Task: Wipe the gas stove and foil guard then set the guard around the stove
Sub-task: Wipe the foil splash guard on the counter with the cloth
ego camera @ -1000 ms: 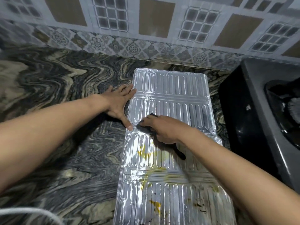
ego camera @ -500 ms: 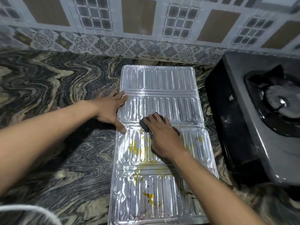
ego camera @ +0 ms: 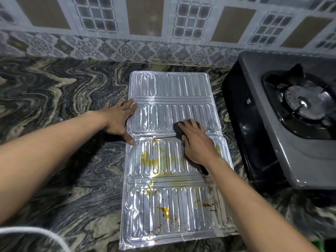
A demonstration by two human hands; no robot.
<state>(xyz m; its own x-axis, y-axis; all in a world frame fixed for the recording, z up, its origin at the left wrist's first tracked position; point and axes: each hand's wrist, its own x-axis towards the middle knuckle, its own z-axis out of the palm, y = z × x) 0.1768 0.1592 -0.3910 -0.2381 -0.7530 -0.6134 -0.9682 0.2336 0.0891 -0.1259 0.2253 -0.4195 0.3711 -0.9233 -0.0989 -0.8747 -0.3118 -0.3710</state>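
I'm looking at the foil guard (ego camera: 169,91) lying flat on the marbled counter (ego camera: 63,106), its silver ribbed panels unfolded. The two far panels are shining clean, while the near ones are carrying yellow smears and dark specks. The right hand (ego camera: 197,142) is pressing a dark cloth (ego camera: 179,127) onto the second panel, fingers curving over it and thumb tucked against its side. The left hand (ego camera: 119,120) is lying flat and spread on the guard's left edge, gripping nothing. The gas stove (ego camera: 300,151) is sitting just beside the guard's right side, with a tiled wall (ego camera: 145,24) behind.
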